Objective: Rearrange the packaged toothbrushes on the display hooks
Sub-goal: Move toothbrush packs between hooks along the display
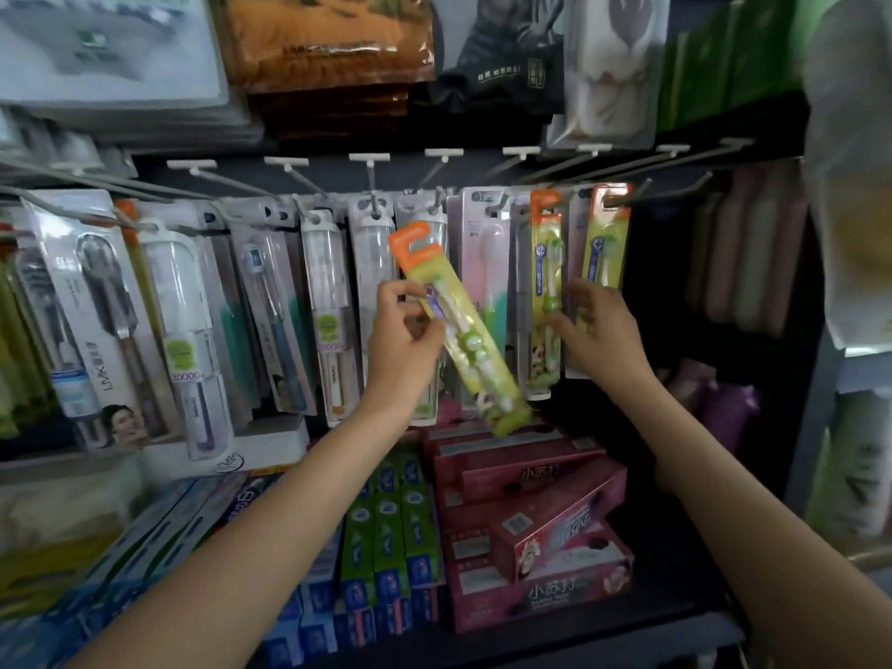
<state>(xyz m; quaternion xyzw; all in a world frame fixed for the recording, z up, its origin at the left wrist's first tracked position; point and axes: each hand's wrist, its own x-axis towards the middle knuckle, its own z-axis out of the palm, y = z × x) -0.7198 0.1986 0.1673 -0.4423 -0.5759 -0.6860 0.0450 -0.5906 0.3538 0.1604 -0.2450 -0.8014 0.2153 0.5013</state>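
My left hand (403,333) pinches a yellow-green toothbrush pack with an orange top (478,350), off the hooks and tilted with its top to the upper left. My right hand (596,330) holds the lower part of a matching yellow pack (548,263) that hangs on a hook. Another yellow pack (609,239) hangs just to its right. A pink-white pack (482,263) hangs between the two hands. Further left hang clear tube packs (330,301) and a grey LMK pack (104,311). A row of metal hooks (371,185) runs above them.
Red toothpaste boxes (536,519) and green and blue boxes (386,538) are stacked on the shelf below. Bagged goods (328,36) sit on the shelf above. Pink items (753,253) hang at the right; bare hooks (695,185) stick out there.
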